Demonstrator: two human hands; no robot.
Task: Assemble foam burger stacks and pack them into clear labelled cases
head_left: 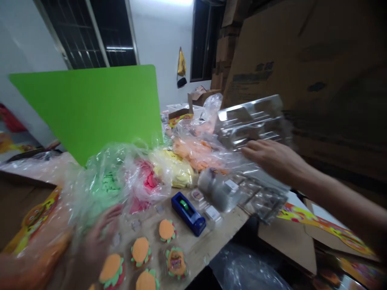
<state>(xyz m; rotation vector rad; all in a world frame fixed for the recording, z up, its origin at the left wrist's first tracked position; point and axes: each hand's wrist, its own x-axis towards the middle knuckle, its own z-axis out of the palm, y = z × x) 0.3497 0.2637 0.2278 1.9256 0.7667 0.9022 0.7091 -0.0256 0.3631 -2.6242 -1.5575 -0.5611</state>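
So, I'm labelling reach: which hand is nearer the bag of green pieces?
Left: the left hand is just in front of that bag; the right hand is far rightward, holding a clear tray.

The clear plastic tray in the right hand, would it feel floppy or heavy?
The clear tray is probably light, since the right hand alone holds it up. Its thin, see-through plastic might bend a bit, and its shiny surface could feel slippery.
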